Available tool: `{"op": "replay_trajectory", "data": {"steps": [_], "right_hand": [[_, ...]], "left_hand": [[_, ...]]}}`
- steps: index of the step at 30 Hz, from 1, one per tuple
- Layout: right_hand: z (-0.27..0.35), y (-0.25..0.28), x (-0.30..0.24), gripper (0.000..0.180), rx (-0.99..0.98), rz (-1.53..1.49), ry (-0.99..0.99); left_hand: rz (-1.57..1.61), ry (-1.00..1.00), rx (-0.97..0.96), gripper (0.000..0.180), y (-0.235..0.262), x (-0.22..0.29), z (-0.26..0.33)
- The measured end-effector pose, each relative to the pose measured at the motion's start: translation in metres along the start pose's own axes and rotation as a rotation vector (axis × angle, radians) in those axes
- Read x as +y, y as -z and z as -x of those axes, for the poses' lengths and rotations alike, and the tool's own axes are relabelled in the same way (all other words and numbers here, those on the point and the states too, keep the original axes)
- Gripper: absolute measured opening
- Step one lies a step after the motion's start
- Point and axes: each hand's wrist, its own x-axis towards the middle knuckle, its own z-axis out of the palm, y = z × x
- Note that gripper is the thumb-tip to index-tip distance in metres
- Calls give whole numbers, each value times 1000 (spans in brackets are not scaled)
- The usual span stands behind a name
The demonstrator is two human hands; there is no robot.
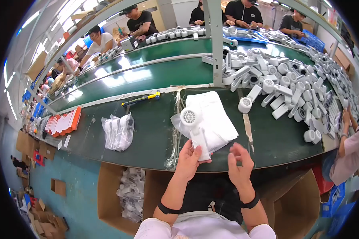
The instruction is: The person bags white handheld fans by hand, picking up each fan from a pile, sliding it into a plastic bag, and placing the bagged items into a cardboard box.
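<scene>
My left hand is closed around the handle of a white handheld fan. The fan's round grille head points away from me and sits over a stack of thin white plastic bags. To the right of the fan, my right hand is raised off the table with its fingers loosely bent and apart, holding nothing. A single fan lies just right of the bags, next to a large heap of similar white and grey fans.
On the green table lie a bagged bundle of fans, a yellow-and-black hammer and a row of orange-and-white boxes. A metal post stands at the table's far edge. Cardboard boxes stand below; co-workers sit opposite and at right.
</scene>
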Motion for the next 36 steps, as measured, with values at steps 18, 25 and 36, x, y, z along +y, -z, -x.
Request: {"op": "replay_trajectory", "data": {"steps": [18, 25, 36], "right_hand": [[8, -38, -9, 11, -206, -65, -16], [17, -17, 51, 14, -326, -82, -211], [26, -19, 68, 16, -300, 40, -202]], "left_hand": [[173, -79, 167, 47, 37, 31, 27], [-579, -524, 819, 55, 135, 110, 67], [-1352, -305, 1564, 52, 338, 183, 70]]}}
